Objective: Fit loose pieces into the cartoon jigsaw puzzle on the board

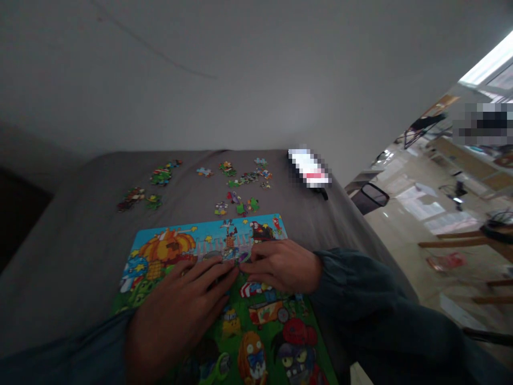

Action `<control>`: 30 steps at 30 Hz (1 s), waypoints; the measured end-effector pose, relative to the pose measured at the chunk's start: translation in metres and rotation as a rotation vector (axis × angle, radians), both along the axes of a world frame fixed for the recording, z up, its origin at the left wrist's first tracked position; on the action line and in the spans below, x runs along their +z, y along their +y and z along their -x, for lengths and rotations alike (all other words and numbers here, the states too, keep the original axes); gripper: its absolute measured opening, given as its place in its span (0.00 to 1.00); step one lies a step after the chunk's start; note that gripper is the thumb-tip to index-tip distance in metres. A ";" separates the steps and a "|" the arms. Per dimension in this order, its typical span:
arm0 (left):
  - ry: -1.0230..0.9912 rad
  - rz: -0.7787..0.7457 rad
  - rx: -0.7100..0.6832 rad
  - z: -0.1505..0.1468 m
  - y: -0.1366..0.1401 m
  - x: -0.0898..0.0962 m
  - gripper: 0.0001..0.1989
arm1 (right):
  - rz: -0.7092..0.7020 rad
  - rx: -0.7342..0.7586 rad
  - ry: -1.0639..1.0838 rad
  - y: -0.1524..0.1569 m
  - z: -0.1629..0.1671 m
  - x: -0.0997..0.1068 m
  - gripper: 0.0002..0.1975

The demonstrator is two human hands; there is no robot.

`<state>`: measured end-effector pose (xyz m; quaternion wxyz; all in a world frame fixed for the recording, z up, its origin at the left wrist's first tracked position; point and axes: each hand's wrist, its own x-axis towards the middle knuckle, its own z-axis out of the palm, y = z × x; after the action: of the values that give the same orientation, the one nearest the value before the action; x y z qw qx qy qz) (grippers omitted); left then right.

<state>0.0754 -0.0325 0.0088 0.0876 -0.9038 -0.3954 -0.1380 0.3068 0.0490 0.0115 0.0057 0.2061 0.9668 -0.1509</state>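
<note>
A colourful cartoon jigsaw puzzle (256,218) lies flat in front of me, with a pumpkin and a blue sky along its far edge. My left hand (188,299) rests on it with fingers stretched out, their tips near the middle of the upper part. Right beside those fingertips, my right hand (280,264) has its index finger extended and the other fingers curled, pressing on the puzzle's surface. Both index fingertips almost meet at a small purple and green patch. Whether a loose piece lies beneath the fingers is hidden.
Loose puzzle pieces (240,208) lie in small groups beyond the puzzle on the grey cloth (192,198). More pieces (132,198) sit at the left. A phone with a lit screen (310,168) stands at the back right. A pale wall rises behind; the cloth's right edge drops toward the floor.
</note>
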 end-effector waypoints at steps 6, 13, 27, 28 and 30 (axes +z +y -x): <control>0.045 0.134 0.049 0.002 0.000 -0.001 0.16 | 0.040 -0.124 0.188 0.035 -0.006 0.010 0.16; 0.001 0.355 0.093 0.004 0.002 -0.003 0.17 | -0.110 -0.615 0.166 0.142 0.001 0.023 0.18; -0.027 0.522 0.134 0.000 0.002 0.004 0.19 | -0.036 -0.644 0.028 0.190 0.046 0.025 0.17; -0.025 0.540 0.139 -0.001 0.002 0.005 0.19 | -0.036 -0.652 0.014 0.193 0.050 0.024 0.16; -0.024 0.572 0.148 -0.001 0.003 0.008 0.19 | -0.035 -0.672 -0.006 0.196 0.054 0.022 0.14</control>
<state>0.0765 -0.0297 0.0172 -0.1655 -0.8589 -0.4840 -0.0251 0.2532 0.2446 0.0332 -0.0451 0.5136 0.8473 -0.1273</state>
